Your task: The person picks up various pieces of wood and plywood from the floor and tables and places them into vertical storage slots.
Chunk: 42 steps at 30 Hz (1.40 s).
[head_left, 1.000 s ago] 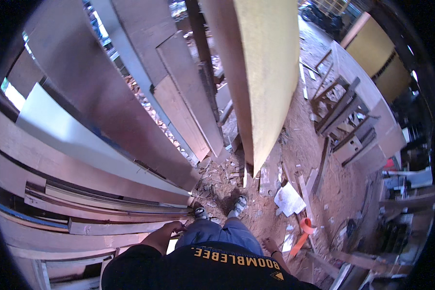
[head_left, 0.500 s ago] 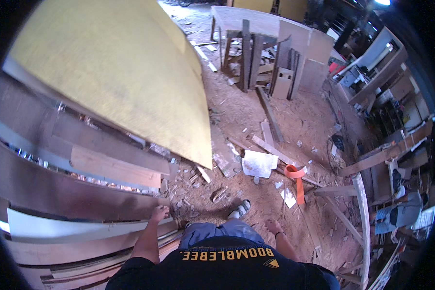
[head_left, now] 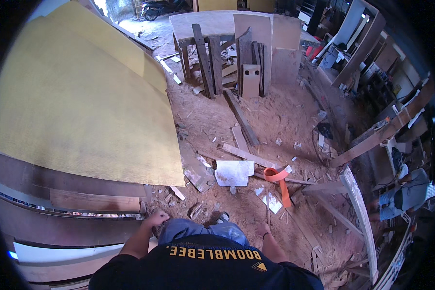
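Brown boards (head_left: 72, 225) lie stacked along your left, probably to save space, their ends just beside your loosely curled, seemingly empty left hand (head_left: 155, 217), while your right hand (head_left: 262, 229) hangs slack, apparently holding nothing

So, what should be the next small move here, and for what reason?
Perhaps a short step, placed with care: the right hand looks empty, while loose wood strips and a pale sheet lie on the littered floor ahead of the visible foot.
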### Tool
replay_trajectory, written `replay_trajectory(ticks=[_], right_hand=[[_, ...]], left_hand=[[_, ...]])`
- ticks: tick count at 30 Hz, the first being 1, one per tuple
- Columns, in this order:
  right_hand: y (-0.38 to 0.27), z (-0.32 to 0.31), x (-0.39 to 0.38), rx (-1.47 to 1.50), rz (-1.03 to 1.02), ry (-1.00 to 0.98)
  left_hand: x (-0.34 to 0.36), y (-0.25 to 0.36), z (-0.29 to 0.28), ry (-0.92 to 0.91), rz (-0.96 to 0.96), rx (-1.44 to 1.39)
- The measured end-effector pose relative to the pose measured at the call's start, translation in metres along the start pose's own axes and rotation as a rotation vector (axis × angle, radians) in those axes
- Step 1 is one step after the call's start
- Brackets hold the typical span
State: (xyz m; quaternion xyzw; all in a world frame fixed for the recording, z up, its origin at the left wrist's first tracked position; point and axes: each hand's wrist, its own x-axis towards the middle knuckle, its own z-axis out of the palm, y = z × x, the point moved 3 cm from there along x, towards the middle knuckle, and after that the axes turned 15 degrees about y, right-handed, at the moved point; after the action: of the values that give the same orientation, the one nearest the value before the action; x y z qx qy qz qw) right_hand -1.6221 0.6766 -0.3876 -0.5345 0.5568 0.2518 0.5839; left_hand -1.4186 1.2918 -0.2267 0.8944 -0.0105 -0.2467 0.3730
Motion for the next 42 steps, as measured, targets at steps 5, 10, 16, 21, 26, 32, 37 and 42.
replay_trajectory(ticks=[5,10,16,21,26,32,37,42], right_hand=[[-0.111,0.038,-0.002,-0.258,-0.445,0.13],[-0.165,0.064,-0.044,-0.265,-0.471,0.188],[-0.115,0.032,0.035,-0.14,-0.343,0.105],[-0.124,0.008,0.039,0.457,0.202,-0.213],[-0.26,0.019,0.026,0.074,-0.017,0.091],[-0.446,0.058,0.04,-0.091,-0.357,0.182],[-0.572,0.122,0.017,-0.379,-0.275,0.244],[-0.614,0.12,0.045,-0.587,-0.287,0.192]], left_hand=[[0.061,0.049,-0.02,0.149,0.061,0.102],[0.096,0.063,-0.011,0.089,0.018,0.122],[0.167,0.016,0.027,-0.205,0.143,0.34],[0.246,-0.022,0.043,-0.41,-0.254,-0.168],[0.371,-0.031,0.006,-0.416,-0.091,-0.076],[0.561,0.157,-0.144,0.02,-0.093,-0.091],[0.631,0.225,-0.241,0.19,-0.156,-0.314],[0.632,0.202,-0.232,0.189,-0.351,-0.38]])
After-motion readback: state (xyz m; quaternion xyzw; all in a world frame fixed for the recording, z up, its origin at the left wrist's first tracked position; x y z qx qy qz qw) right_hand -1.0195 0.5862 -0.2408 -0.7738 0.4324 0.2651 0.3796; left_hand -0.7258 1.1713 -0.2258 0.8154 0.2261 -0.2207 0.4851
